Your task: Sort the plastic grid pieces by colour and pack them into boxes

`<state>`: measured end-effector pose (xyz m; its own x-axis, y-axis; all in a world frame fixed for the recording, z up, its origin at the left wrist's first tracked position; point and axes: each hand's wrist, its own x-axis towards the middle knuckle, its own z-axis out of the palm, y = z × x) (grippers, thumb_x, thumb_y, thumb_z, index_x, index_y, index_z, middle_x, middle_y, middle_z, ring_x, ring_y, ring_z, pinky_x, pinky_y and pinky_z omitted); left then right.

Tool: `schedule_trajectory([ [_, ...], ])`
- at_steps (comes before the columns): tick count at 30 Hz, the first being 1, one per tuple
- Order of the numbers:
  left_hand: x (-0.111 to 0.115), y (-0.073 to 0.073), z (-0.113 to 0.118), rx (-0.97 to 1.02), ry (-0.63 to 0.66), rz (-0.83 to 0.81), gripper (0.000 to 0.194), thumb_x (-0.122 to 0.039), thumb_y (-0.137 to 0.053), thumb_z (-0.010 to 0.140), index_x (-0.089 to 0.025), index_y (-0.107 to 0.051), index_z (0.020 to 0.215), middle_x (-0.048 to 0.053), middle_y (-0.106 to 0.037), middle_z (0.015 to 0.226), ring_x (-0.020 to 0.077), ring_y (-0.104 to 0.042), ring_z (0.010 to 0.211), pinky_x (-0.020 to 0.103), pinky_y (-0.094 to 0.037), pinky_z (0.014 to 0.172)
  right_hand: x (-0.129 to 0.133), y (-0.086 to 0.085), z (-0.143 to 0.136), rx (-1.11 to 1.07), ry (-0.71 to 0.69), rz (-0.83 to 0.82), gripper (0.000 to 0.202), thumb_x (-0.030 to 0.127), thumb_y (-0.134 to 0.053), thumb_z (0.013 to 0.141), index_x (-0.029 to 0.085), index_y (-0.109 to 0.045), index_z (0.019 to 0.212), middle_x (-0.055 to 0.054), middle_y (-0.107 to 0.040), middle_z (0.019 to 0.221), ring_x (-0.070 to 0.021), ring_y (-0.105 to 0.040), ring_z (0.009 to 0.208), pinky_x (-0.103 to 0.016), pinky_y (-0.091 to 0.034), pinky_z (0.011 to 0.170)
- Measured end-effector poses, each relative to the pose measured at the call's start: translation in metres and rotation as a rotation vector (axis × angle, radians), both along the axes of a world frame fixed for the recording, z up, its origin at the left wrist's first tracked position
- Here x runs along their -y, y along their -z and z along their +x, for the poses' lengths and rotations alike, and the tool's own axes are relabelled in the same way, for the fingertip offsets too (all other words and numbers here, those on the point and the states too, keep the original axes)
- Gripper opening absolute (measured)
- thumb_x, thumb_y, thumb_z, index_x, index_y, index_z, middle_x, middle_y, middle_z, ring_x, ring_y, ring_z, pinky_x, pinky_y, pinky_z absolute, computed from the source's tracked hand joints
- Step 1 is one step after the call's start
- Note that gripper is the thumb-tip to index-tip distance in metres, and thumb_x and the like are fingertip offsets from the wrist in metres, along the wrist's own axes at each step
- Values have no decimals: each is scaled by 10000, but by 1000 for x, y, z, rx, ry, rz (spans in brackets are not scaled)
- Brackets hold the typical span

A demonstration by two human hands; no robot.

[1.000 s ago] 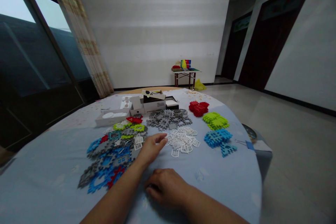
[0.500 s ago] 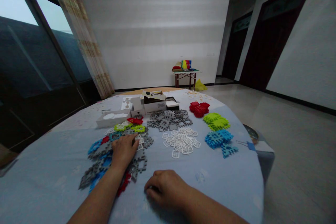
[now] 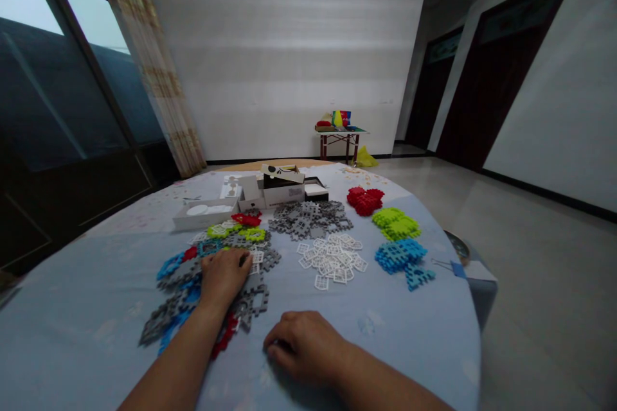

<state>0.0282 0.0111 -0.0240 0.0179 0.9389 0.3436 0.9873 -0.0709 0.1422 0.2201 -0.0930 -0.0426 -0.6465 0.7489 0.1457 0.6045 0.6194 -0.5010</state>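
Observation:
My left hand (image 3: 225, 276) rests on a mixed heap of interlocking plastic building pieces, grey (image 3: 168, 316), blue (image 3: 169, 266), red (image 3: 225, 336) and lime green (image 3: 255, 235). Its fingers are curled down into the pieces; what they grip, if anything, is hidden. White lattice window pieces (image 3: 257, 259) lie just right of its fingertips. Nearer to me, my right hand (image 3: 303, 343) lies on the tablecloth, loosely curled into a fist with nothing showing in it. Beyond it spreads a pile of white lattice pieces (image 3: 332, 258).
Sorted piles of grey (image 3: 311, 219), red (image 3: 365, 200), lime green (image 3: 396, 223) and blue pieces (image 3: 401, 255) sit across the table (image 3: 409, 340). White boxes (image 3: 284, 195) and a white tray (image 3: 205, 221) stand behind. A stool-like surface (image 3: 482, 289) adjoins the right edge.
My left hand has shifted very slightly and its fingers look more curled. The right hand keeps its place, and the piles look the same apart from a small camera shift.

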Motion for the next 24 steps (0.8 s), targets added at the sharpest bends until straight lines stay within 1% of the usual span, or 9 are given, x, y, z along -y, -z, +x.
schedule_trajectory([
  [2, 1, -2, -4, 31, -15, 38, 338, -380, -387, 786, -237, -682, 864, 67, -694, 958, 267, -574, 962, 425, -330, 862, 0, 0, 0, -4, 2, -9, 287, 275, -439, 813, 234, -657, 995, -36, -656, 858, -144, -587, 764, -217, -413, 707],
  [4, 1, -5, -9, 106, -37, 72, 355, -385, -372, 791, -220, -675, 877, 74, -686, 981, 261, -578, 961, 401, -361, 845, -1, -1, 1, -15, 3, -18, 287, 269, -444, 810, 231, -657, 999, -36, -656, 857, -144, -586, 763, -216, -412, 704],
  [6, -1, -8, -15, 257, -46, 76, 379, -414, -372, 788, -196, -664, 893, 80, -686, 968, 243, -594, 921, 354, -404, 804, -1, -1, 2, -26, 3, -28, 288, 263, -447, 810, 229, -656, 1004, -36, -656, 861, -142, -585, 764, -215, -412, 705],
  [9, -5, -12, -22, 565, -27, 56, 426, -477, -415, 757, -154, -654, 897, 74, -695, 887, 213, -612, 830, 288, -441, 738, -1, -2, 2, -28, 2, -52, 290, 259, -448, 814, 220, -653, 1015, -44, -657, 877, -144, -584, 777, -217, -412, 713],
  [12, -6, -17, -21, 731, -1, -2, 442, -522, -456, 719, -146, -660, 832, 46, -692, 782, 192, -605, 712, 276, -455, 656, -1, -3, 2, -26, -4, -61, 290, 255, -452, 812, 211, -652, 1017, -53, -659, 890, -146, -584, 784, -219, -413, 718],
  [15, 0, -20, -10, 814, 85, -150, 403, -523, -512, 683, -157, -660, 765, 20, -679, 707, 158, -571, 621, 272, -452, 614, -1, -2, 2, -45, -3, -55, 286, 258, -453, 811, 212, -655, 1008, -51, -661, 879, -144, -587, 775, -216, -415, 715],
  [19, 11, -17, 22, 910, 229, -342, 372, -485, -550, 666, -138, -652, 753, 34, -673, 674, 134, -539, 566, 279, -448, 600, -1, -1, 3, -51, 0, -51, 282, 260, -453, 814, 215, -657, 1003, -46, -660, 865, -140, -585, 763, -214, -411, 716],
  [21, 17, -13, 40, 992, 279, -417, 408, -473, -560, 666, -124, -644, 860, 67, -696, 771, 142, -568, 612, 286, -456, 617, -1, 0, 2, -47, 0, -52, 280, 251, -456, 811, 220, -656, 1004, -42, -659, 866, -137, -583, 754, -210, -409, 709],
  [24, 23, -11, 58, 1096, 353, -491, 578, -452, -600, 650, -125, -553, 1124, 115, -680, 1000, 178, -617, 787, 299, -472, 675, -1, 1, 2, -47, 4, -56, 277, 243, -459, 809, 223, -655, 1004, -39, -657, 875, -134, -582, 751, -206, -408, 710],
])
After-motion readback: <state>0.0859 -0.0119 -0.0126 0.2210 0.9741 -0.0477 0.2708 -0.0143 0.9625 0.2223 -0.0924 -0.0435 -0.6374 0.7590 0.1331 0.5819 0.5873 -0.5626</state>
